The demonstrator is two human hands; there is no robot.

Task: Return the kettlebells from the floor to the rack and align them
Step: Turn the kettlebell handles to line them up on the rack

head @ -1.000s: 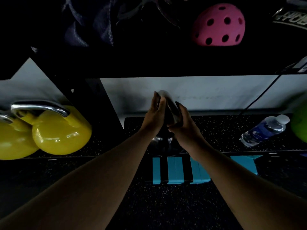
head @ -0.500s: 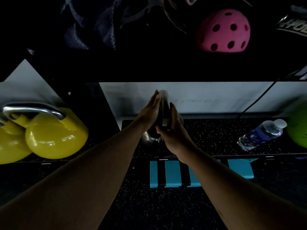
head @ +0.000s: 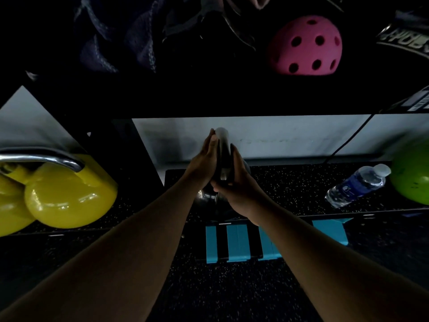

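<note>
1. i have both hands on the dark kettlebell (head: 210,198), which sits on the speckled shelf (head: 290,189) of the rack, about midway between the yellow kettlebells (head: 69,194) to the left and the water bottle (head: 355,184) to the right.
2. my left hand (head: 204,159) and right hand (head: 236,180) are pressed flat against opposite sides of the handle (head: 222,154), fingers straight, palms facing each other, not wrapped round it.
3. the handle stands upright above the ball. its loop is edge-on to me, so the bar runs front to back, its long axis pointing at the wall (head: 278,140).
4. the yellow pair's handle (head: 41,159) runs left to right, so i judge this one needs a quarter turn to match.
5. to do it well, i'd keep the palms squeezing evenly and twist from the wrists, letting the ball pivot on the mat rather than lifting it.
6. i'd keep it back from the front edge, above the blue blocks (head: 239,242), and watch it doesn't roll.
7. the ball is mostly hidden in shadow, so i cannot tell whether it sits quite flat.
</note>
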